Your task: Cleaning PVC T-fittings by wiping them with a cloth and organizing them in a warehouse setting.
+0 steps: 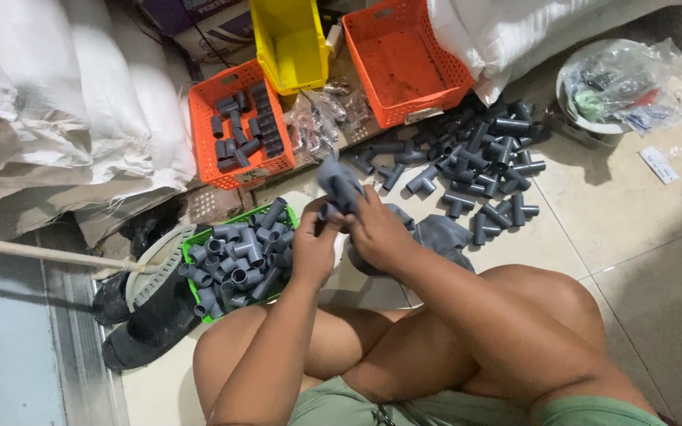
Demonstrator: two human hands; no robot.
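Both hands meet over the floor in front of my crossed legs. My left hand (315, 246) and my right hand (378, 230) together grip a grey plastic pipe fitting wrapped in a grey cloth (338, 184), which sticks up above the fingers. Just left of my left hand is a green basket (192, 243) full of short grey pipe couplings. Beyond my right hand, a loose pile of grey tee fittings (479, 170) lies on the tiled floor. More grey cloth (442, 235) lies on the floor behind my right wrist.
An orange basket (203, 130) with grey fittings, an empty orange basket (404, 59) and a yellow bin (290, 43) stand at the back. White sacks (57, 102) lie left. A bowl with plastic bags (621, 83) sits far right. A stick (41, 254) crosses the left.
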